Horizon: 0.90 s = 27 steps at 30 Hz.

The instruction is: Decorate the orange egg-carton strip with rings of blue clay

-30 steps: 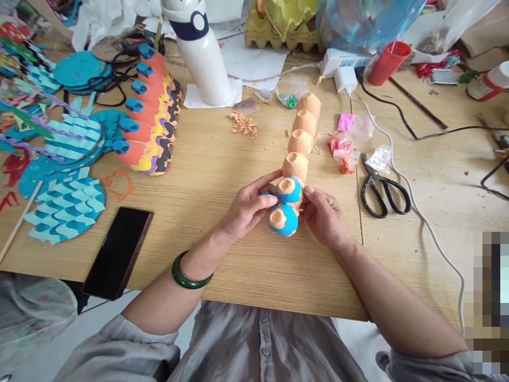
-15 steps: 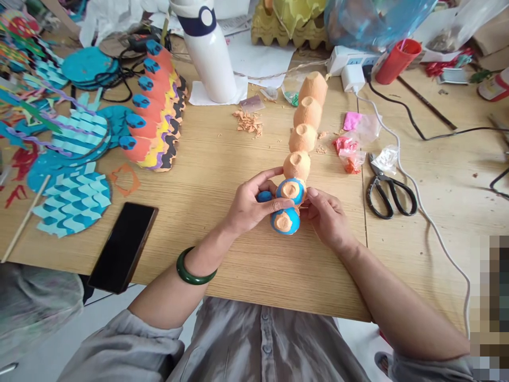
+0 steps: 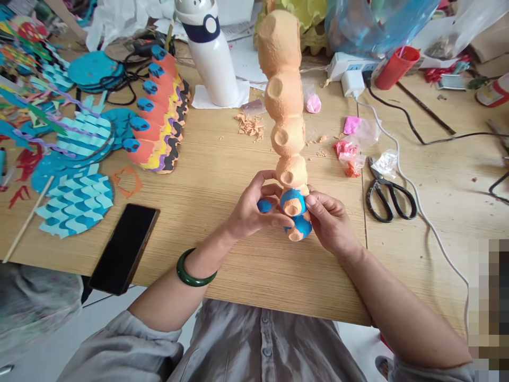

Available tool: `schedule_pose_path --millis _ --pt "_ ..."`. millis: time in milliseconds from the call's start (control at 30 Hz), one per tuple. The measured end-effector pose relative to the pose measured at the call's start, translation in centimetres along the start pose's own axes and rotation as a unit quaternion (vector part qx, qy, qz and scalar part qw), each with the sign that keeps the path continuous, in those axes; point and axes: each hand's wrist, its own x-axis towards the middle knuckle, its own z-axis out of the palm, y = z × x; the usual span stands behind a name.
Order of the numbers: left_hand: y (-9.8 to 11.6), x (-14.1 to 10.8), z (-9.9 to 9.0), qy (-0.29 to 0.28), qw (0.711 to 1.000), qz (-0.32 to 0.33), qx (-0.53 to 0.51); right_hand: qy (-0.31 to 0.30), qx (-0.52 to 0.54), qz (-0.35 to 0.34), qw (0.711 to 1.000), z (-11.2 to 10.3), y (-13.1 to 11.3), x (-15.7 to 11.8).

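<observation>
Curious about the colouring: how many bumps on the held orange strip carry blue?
2: the end bump nearest the person and the next bump, between left hand and right hand.

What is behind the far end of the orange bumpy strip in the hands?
The yellow egg tray shows mainly past the right edge of the orange strip, and white paper past its left. Whatever lies directly behind it is covered; I can't tell.
</observation>
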Motion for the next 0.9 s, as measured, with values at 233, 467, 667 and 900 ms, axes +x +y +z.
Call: schedule_pose_path --millis 233,467,667,900 --pt "0.52 0.22 -0.05 -0.009 0.995 -0.081 -0.057 -0.029 0.039 0.019 0.999 -0.19 -0.14 0.12" --pt "0.77 0.08 0.29 -0.018 0.992 -0.108 -0.059 -0.016 0.072 0.138 0.988 0.04 -0.32 0.12" --pt "0.74 0.09 0.21 -0.029 0.997 -0.063 -0.03 -0.053 0.076 0.151 0.984 -0.28 -0.92 0.17" --pt "0.49 0.0 0.25 -0.038 0.997 -0.058 -0.037 -0.048 0.078 0.148 0.985 0.02 -0.85 0.13"
